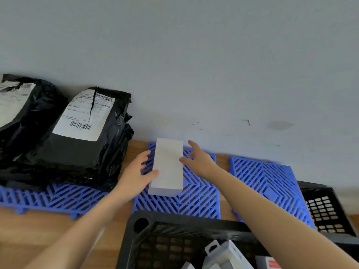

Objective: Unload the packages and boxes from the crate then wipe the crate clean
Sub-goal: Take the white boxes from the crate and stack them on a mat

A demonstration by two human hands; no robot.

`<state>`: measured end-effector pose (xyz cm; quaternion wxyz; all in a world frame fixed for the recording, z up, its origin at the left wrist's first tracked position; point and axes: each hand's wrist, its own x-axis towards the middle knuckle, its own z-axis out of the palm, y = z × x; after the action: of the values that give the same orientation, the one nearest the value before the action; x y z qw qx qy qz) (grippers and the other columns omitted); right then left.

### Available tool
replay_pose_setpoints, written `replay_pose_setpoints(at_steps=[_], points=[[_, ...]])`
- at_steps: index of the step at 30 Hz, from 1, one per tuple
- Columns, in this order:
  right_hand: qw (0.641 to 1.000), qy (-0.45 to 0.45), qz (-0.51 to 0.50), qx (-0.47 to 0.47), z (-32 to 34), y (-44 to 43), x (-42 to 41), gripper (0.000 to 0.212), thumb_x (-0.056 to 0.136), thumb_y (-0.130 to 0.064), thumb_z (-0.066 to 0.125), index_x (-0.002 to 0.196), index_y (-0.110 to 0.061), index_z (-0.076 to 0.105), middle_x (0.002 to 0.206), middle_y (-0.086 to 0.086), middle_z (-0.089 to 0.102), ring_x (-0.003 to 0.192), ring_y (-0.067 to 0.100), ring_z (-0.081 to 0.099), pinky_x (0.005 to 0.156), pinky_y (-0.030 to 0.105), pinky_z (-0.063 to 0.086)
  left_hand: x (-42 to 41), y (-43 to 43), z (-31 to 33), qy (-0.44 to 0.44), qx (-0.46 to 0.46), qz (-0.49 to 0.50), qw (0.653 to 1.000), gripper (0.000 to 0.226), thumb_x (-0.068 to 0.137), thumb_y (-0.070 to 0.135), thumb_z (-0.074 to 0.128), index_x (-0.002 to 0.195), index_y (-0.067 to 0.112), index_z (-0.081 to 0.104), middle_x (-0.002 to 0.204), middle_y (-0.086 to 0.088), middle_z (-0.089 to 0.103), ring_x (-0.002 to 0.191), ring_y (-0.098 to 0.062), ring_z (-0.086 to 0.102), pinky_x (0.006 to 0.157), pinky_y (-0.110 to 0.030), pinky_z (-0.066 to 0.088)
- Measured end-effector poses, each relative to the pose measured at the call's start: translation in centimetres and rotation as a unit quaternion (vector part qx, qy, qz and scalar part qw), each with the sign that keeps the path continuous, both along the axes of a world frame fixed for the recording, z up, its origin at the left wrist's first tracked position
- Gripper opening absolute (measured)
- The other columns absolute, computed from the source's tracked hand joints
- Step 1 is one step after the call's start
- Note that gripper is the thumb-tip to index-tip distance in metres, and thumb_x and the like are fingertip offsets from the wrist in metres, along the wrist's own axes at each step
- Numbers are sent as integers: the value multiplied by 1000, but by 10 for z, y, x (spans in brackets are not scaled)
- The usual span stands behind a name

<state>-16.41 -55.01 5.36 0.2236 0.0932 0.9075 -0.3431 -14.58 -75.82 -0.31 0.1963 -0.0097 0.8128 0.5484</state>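
Observation:
A white box [168, 167] lies on the middle blue grid mat [196, 199] by the wall. My left hand [136, 172] grips its left side, thumb on the top face. My right hand [200, 160] is at the box's right edge with its fingers spread; only the thumb touches the box. The black crate [174, 226] stands just in front of me at the bottom of the view. Several small white and grey boxes [225, 253] lie inside it. Two black plastic packages [77, 136] with white shipping labels rest on the left blue mat [54, 197].
A third blue mat [272, 183] lies to the right, and a second black crate [326, 206] stands beyond it. A grey wall [194, 65] rises right behind the mats. Wooden floor [38, 230] shows at the lower left.

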Motion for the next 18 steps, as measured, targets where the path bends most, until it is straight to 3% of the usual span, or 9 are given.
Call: replay_pose_setpoints(at_steps=[4,7,11,18], points=[[992,109,-43,-51,42,5,14,48,95,-26,55,141,-21,40,107,0,62,61,10,51,56,22,40,18,-11,45,62,-24,25,997,44,91,27,66,133,27,52,117,7,65,108,-10,61,101,-37,47],[978,175,-57,-98,77,10,39,29,92,-19,56,121,-20,59,93,1,69,75,14,65,66,24,46,40,-11,88,124,-35,43,991,20,92,20,64,111,27,66,97,9,72,93,-4,66,89,-29,50],[957,222,-29,-184,119,15,90,22,91,-9,52,99,-23,65,85,-2,73,78,12,69,78,31,54,91,-1,146,209,0,105,972,17,94,16,59,104,28,67,91,5,74,85,-4,68,74,-21,44],[942,248,90,-208,145,43,206,21,90,-9,53,93,-19,70,78,-2,73,67,7,66,63,16,49,212,52,191,311,18,198,930,15,92,11,59,102,19,67,88,3,72,79,-10,68,76,-20,51]])
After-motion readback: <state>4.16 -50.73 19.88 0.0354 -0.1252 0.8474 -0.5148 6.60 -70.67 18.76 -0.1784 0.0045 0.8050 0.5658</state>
